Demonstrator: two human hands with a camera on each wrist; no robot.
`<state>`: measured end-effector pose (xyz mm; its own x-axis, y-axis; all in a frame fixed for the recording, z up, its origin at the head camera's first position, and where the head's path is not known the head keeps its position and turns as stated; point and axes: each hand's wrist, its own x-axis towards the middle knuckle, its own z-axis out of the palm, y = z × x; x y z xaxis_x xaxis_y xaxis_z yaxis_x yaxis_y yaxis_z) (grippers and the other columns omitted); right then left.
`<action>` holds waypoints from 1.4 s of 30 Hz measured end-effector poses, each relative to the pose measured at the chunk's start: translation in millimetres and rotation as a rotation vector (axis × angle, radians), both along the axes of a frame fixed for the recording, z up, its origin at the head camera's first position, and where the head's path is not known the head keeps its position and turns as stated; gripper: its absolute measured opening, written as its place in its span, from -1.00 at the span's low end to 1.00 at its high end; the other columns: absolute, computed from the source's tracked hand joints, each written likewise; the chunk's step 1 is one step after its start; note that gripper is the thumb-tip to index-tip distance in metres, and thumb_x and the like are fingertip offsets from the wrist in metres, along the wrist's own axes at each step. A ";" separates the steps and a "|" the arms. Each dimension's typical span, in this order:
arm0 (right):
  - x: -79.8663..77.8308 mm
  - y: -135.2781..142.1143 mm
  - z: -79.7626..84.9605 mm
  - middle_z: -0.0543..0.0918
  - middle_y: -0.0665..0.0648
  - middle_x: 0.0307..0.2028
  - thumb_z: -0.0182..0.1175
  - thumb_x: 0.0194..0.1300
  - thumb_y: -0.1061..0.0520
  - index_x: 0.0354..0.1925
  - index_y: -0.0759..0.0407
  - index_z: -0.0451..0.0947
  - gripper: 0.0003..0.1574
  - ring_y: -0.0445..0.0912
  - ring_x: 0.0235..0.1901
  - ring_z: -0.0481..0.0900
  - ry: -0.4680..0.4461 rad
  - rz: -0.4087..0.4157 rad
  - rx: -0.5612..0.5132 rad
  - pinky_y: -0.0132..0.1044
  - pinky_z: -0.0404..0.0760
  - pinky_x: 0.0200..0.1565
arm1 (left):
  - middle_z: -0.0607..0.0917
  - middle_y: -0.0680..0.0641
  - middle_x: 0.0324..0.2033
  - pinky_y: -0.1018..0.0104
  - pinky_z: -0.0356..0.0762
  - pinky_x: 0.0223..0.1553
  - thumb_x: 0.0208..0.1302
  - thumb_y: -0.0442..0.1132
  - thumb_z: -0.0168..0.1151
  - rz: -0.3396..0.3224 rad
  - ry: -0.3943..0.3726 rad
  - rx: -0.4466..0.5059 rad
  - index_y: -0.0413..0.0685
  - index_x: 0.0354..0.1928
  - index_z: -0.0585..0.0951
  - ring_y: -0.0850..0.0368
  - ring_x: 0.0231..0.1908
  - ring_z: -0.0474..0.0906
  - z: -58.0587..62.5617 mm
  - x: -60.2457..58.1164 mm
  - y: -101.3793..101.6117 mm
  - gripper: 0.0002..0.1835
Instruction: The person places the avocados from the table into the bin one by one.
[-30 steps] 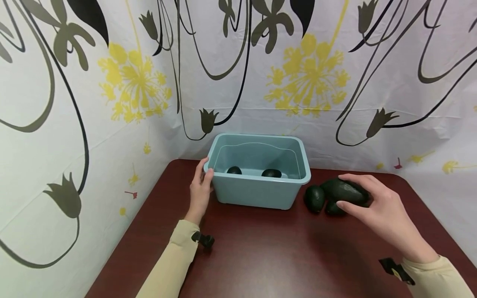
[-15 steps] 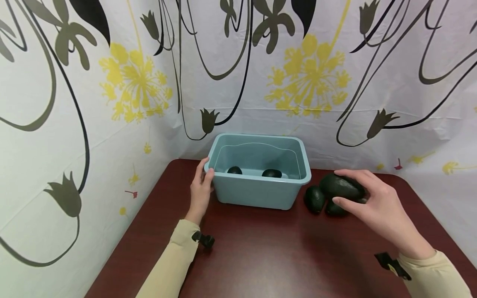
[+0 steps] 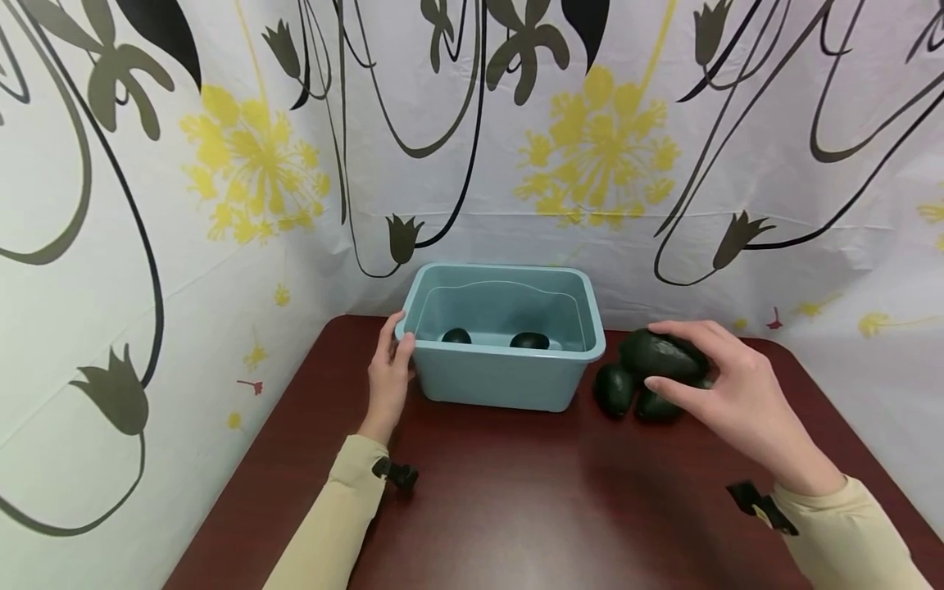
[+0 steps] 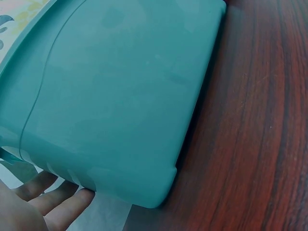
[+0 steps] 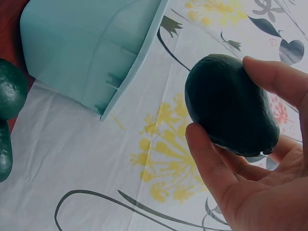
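Note:
My right hand point(image 3: 741, 393) holds a dark green avocado point(image 5: 231, 103) between thumb and fingers, lifted above the table. Two more avocados point(image 3: 614, 390) point(image 3: 656, 406) lie on the table just under it, to the right of a light blue plastic bin point(image 3: 501, 377). My left hand point(image 3: 389, 377) grips the bin's front left corner, thumb at the rim and fingers along its left side. In the left wrist view, those fingers point(image 4: 72, 207) touch the bin's end wall. Inside the bin rest two avocados point(image 3: 456, 336) point(image 3: 529, 340), partly hidden by the front rim.
The bin stands near the back of a dark red-brown wooden table point(image 3: 501, 492) with rounded corners. White cloth point(image 3: 457, 180) printed with flowers and vines hangs close behind the table and along its left side. Black straps with small mounts point(image 3: 396, 473) sit on both wrists.
My right hand has raised the avocado and moved it slightly left, away from the two on the table. The left hand keeps its place on the bin. The head view has shifted a little.

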<state>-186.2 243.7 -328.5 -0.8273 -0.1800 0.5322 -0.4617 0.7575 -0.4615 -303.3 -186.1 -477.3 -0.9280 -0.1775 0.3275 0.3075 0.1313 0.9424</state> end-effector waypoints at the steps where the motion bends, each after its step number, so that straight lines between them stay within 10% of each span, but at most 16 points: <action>1: 0.1 -0.5 0.6 0.55 -0.26 0.09 0.58 0.07 -0.05 0.25 -0.38 0.54 -0.22 -0.32 -0.07 0.48 -0.002 0.000 0.000 -0.56 0.41 -0.20 | 0.43 0.04 0.35 -0.31 0.53 0.01 0.41 0.32 0.08 0.000 0.000 -0.003 0.71 0.39 0.32 -0.03 0.19 0.47 -0.7 0.0 -0.2 -0.47; 42: -28.8 -40.4 52.3 0.51 -0.28 0.06 0.54 0.13 -0.01 0.28 -0.38 0.50 -0.23 -0.32 -0.15 0.52 0.125 0.208 0.072 -0.48 0.50 -0.21 | 0.41 0.09 0.35 -0.34 0.52 0.00 0.42 0.32 0.05 0.016 0.021 -0.027 0.66 0.43 0.30 -0.03 0.18 0.46 1.7 3.6 2.1 -0.44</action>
